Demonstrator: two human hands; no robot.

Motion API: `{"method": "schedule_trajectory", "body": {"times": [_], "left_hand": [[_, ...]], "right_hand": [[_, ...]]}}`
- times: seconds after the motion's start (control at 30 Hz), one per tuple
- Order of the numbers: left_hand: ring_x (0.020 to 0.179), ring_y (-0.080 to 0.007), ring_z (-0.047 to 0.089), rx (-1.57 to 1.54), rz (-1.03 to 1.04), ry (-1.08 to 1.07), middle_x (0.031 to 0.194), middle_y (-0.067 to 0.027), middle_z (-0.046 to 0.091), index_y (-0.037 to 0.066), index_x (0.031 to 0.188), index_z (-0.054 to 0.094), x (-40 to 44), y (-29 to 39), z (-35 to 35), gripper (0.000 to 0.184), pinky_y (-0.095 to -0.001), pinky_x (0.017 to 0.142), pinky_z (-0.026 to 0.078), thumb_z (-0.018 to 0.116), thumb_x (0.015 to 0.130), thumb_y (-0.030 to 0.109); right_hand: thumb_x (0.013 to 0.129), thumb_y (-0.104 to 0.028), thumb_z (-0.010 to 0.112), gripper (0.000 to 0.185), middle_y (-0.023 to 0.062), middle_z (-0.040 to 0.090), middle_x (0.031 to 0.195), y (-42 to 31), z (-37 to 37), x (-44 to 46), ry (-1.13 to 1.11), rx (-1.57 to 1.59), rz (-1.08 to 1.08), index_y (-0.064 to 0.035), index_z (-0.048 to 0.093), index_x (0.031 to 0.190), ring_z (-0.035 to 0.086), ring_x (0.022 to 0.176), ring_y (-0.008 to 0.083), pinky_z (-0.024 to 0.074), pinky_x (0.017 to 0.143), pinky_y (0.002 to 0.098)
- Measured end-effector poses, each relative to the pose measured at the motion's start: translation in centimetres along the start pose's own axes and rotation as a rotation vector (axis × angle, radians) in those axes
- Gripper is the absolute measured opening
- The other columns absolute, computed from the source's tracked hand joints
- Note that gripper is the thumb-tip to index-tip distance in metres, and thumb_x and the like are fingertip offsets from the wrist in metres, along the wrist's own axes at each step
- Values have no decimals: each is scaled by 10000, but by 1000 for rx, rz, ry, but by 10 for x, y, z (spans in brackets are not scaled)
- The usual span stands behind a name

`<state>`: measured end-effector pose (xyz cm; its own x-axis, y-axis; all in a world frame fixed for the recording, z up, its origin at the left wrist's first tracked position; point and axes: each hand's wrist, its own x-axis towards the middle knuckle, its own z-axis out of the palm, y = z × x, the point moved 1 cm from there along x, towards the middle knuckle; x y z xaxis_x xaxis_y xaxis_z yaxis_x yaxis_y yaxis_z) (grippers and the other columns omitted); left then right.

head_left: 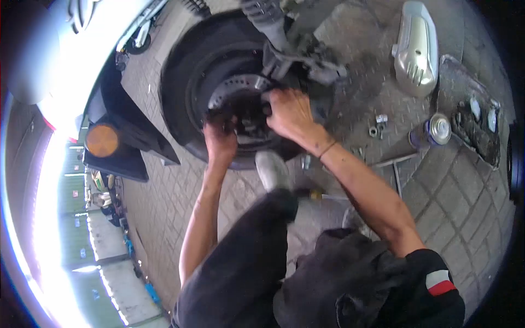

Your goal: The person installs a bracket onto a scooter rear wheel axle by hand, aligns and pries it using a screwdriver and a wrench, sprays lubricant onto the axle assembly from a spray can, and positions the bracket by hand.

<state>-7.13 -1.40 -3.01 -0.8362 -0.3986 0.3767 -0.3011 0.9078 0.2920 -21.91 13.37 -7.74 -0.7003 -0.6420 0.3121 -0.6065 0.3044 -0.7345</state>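
Note:
A motorbike wheel with a black tyre [178, 98] stands before me, its drilled brake disc [239, 83] partly showing. My left hand [221, 136] is at the lower left of the hub, fingers curled round something dark and blurred. My right hand [290, 112] is closed at the right of the hub, over the disc's edge; its fingertips are partly hidden. Between the hands lies the dark, greasy hub area [251, 115], too blurred to make out in detail. Above it hang a shock absorber [268, 22] and a metal bracket [306, 63].
On the right lie a silver exhaust cover [416, 52], a spray can [437, 129], loose sockets [377, 128], a T-shaped wrench [395, 163] and a dirty tray [481, 123]. A screwdriver [320, 194] is near my shoe [272, 170]. A black mudguard with an orange reflector [102, 140] juts out left.

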Motion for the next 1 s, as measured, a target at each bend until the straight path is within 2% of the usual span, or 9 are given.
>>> {"method": "schedule_trajectory", "body": {"times": [0.03, 0.1, 0.2, 0.33, 0.4, 0.53, 0.6, 0.7, 1.0], "left_hand": [[1012, -416, 643, -113, -77, 6, 1046, -244, 703, -8, 1079, 707, -12, -3, -2, 244, -457, 926, 475, 652, 842, 10], [1012, -421, 636, -113, -65, 71, 1037, -239, 699, -19, 1089, 704, -2, -2, 4, 247, -467, 929, 465, 665, 851, 32], [1090, -261, 642, -170, -197, -56, 1137, -194, 685, -55, 1118, 657, -4, -1, 3, 197, -377, 956, 473, 660, 952, 51], [1104, -294, 641, 87, -171, -188, 1099, -196, 697, -39, 1090, 683, 3, 12, -9, 172, -407, 980, 456, 660, 941, 44], [1108, -333, 637, 316, -108, -54, 1094, -184, 705, -4, 1087, 704, 3, 15, -2, 170, -446, 1013, 427, 669, 934, 63], [1130, -373, 619, 308, -208, -120, 1170, -181, 686, 23, 1105, 714, 4, 18, -8, 193, -471, 1032, 404, 683, 925, 83], [1286, -421, 498, 95, -193, -59, 1130, -146, 708, 124, 1135, 741, 2, 13, -6, 221, -806, 1081, 107, 681, 927, 170], [1313, -429, 483, 269, -199, -38, 1200, -133, 686, 130, 1134, 744, -1, 23, -6, 229, -800, 1093, 92, 699, 922, 206], [1318, -390, 514, 69, -282, -125, 1257, -152, 670, 134, 1139, 745, 3, -2, -9, 262, -764, 1122, 103, 720, 911, 261]], "right_hand": [[699, -186, 745, 265, 213, 714, 894, 1, -5, 3, -157, 32, 16, -43, 723, 921, 702, 912, 383, 548, 814, 479], [694, -183, 749, 257, 215, 713, 894, 3, -9, 0, -116, 56, 7, -42, 723, 907, 702, 909, 379, 549, 795, 469], [687, -175, 762, 228, 214, 708, 888, 3, 1, -10, -12, 159, 11, -41, 715, 865, 704, 887, 362, 546, 763, 466], [692, -211, 791, 245, 183, 698, 864, -5, 11, -4, 111, 155, -78, -47, 700, 850, 698, 838, 330, 535, 757, 477], [695, -225, 798, 267, 176, 694, 864, -7, 9, -7, 156, 154, -48, -44, 694, 862, 695, 826, 321, 534, 756, 472], [717, -245, 797, 322, 195, 691, 903, -9, 1, -18, 141, 76, -30, -33, 692, 935, 695, 847, 336, 542, 754, 455], [724, -246, 793, 336, 205, 691, 921, -2, -2, -17, 95, 43, -9, -27, 690, 956, 697, 864, 346, 546, 759, 457], [723, -245, 793, 340, 205, 693, 923, 2, -1, -8, 58, 99, -45, -23, 694, 960, 699, 880, 359, 553, 781, 469], [768, -226, 757, 303, 242, 687, 961, 9, 4, -5, -53, 126, -78, -6, 691, 965, 673, 918, 396, 541, 841, 489]]}}
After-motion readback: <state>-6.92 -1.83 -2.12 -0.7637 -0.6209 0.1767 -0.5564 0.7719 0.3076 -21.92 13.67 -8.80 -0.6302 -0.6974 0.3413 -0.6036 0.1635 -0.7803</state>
